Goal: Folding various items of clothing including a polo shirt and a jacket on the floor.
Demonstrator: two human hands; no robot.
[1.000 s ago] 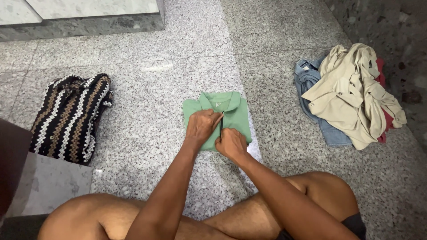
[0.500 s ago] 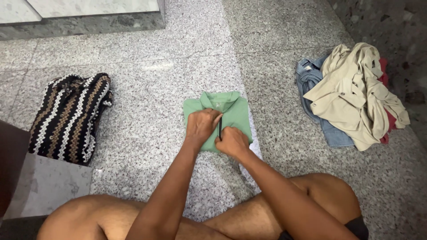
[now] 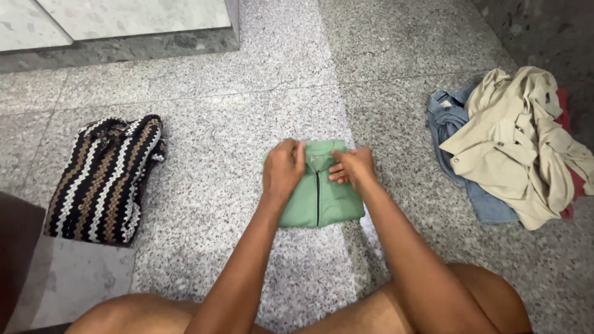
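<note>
A green garment [image 3: 322,201] with a dark zip lies folded into a small rectangle on the speckled stone floor in front of me. My left hand [image 3: 282,168] rests on its upper left part, fingers curled over the top edge near the collar. My right hand [image 3: 352,167] presses on the upper right part, fingers pointing towards the zip. Both hands touch the cloth near the collar. My bare knees frame the bottom of the view.
A folded black, brown and white striped knit [image 3: 105,179] lies to the left. A heap with a beige shirt [image 3: 516,145], blue jeans [image 3: 455,133] and something red sits at right. A stone ledge [image 3: 124,31] runs along the top left.
Both hands moved up the green garment from its lower middle to the collar end, and they have spread apart. The garment now shows its zip down the centre.
</note>
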